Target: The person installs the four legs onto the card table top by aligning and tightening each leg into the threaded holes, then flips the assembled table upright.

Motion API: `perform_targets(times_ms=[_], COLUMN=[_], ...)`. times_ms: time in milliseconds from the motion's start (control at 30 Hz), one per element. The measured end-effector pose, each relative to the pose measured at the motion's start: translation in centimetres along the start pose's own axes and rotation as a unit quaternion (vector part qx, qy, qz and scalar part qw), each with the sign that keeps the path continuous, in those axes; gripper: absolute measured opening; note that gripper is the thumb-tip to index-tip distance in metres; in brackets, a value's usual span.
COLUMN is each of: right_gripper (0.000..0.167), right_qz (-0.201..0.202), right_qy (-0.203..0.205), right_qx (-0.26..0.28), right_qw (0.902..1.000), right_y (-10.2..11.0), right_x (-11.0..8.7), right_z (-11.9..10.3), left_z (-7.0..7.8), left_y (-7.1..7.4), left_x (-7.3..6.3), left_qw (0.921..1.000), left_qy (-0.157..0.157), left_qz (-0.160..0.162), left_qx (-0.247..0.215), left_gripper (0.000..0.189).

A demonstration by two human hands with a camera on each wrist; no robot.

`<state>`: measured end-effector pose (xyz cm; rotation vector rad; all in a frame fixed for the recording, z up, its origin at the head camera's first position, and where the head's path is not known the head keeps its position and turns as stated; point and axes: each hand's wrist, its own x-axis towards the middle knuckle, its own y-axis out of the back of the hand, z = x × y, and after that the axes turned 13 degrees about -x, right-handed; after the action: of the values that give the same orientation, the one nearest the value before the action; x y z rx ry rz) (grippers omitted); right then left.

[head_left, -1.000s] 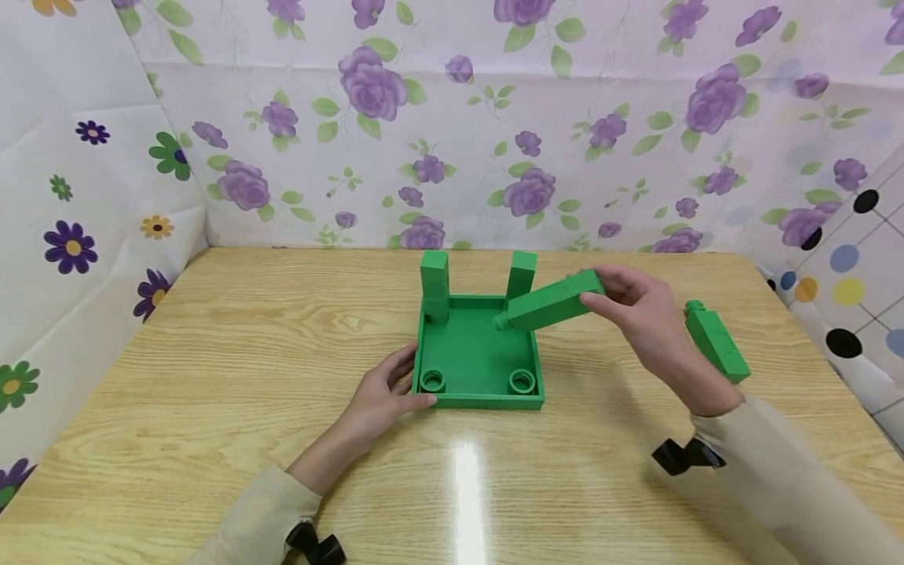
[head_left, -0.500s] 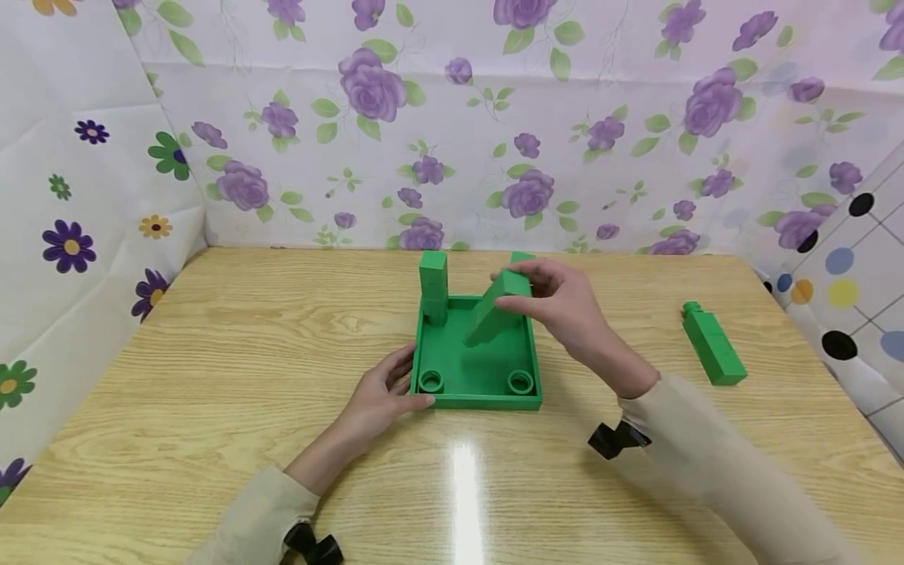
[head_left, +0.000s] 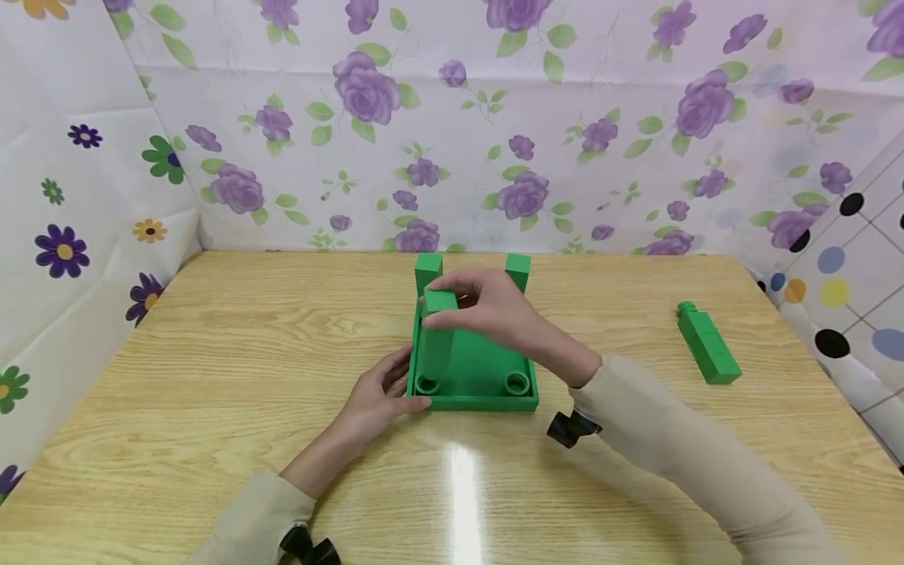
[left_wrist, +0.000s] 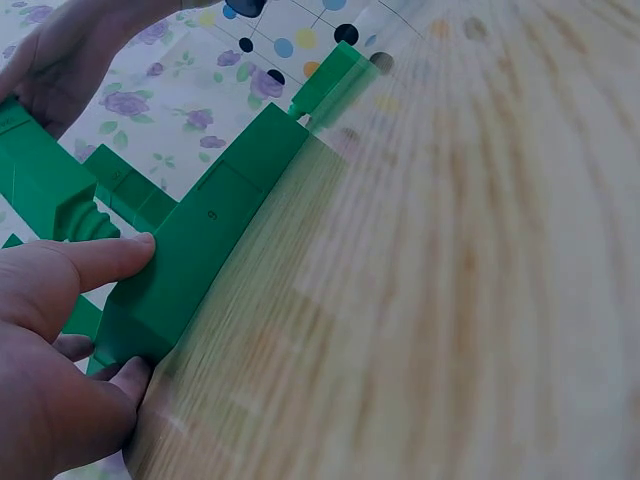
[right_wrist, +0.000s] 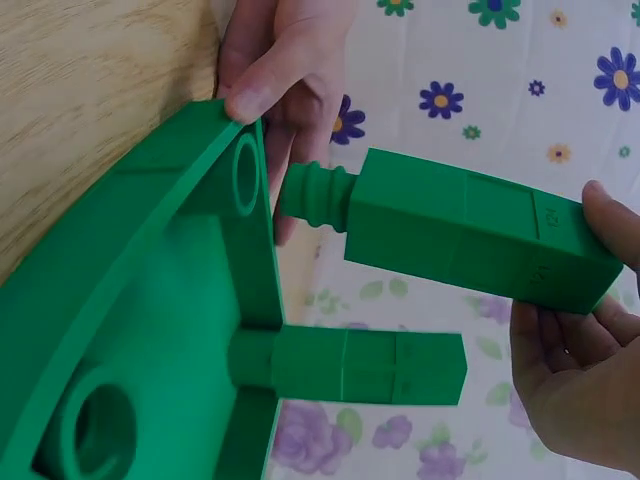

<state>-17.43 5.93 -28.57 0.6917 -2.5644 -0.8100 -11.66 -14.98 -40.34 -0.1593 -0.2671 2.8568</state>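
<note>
A green square tabletop [head_left: 487,403] lies with its raised rim upward and round corner sockets showing. My left hand [head_left: 377,396] grips its front left corner, thumb over the front rim. Between thumb and fingers, my right hand [head_left: 494,310] pinches the plain end of a green table leg [head_left: 438,345]. That leg stands almost upright above the front left socket [head_left: 427,384]. In the right wrist view its threaded end [right_wrist: 318,195] points at the socket ring [right_wrist: 246,175], with a small gap between. Two legs, back left [head_left: 427,267] and back right [head_left: 518,271], stand up from the tabletop.
Another green leg [head_left: 708,345] lies loose on the wooden table [head_left: 233,337] at the right. The front right socket [head_left: 517,384] holds no leg. Flowered cloth [head_left: 282,157] hangs behind and at the left, dotted cloth [head_left: 854,290] at the right.
My right hand has carried the leg leftward across the tabletop, turning it from slanted to nearly upright over the front left socket. My left hand has kept its place.
</note>
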Motion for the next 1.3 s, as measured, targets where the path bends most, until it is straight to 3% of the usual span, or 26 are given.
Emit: perform_targets(times_ms=[267, 433, 800, 1133, 1300], right_gripper=[0.039, 0.038, 0.04, 0.044, 0.047], right_qz=[-0.032, -0.03, -0.046, -0.109, -0.106], right_qy=[0.01, 0.014, 0.01, 0.016, 0.024], right_qx=[-0.065, -0.082, -0.096, -0.078, -0.075], right_qw=[0.9973, 0.9961, 0.9942, 0.9908, 0.9913], right_y=[-1.5, -2.0, -2.4, -1.7, -1.5], right_x=[0.6, 0.6, -0.1, -0.2, -0.5], right_z=[-0.3, -0.1, -0.1, 0.1, 0.5], left_z=[-0.1, 0.0, 0.0, -0.1, -0.3], left_y=[0.0, 0.0, -0.2, -0.1, 0.0], left_x=[0.0, 0.0, 0.0, 0.0, 0.2], left_qw=[0.9999, 0.9998, 0.9998, 0.9997, 0.9998], left_qy=[0.005, 0.012, 0.014, 0.012, 0.01], left_qz=[0.002, 0.011, 0.014, 0.019, 0.016], left_qx=[0.009, 0.011, 0.007, 0.007, 0.01], left_gripper=[0.082, 0.082, 0.079, 0.083, 0.082])
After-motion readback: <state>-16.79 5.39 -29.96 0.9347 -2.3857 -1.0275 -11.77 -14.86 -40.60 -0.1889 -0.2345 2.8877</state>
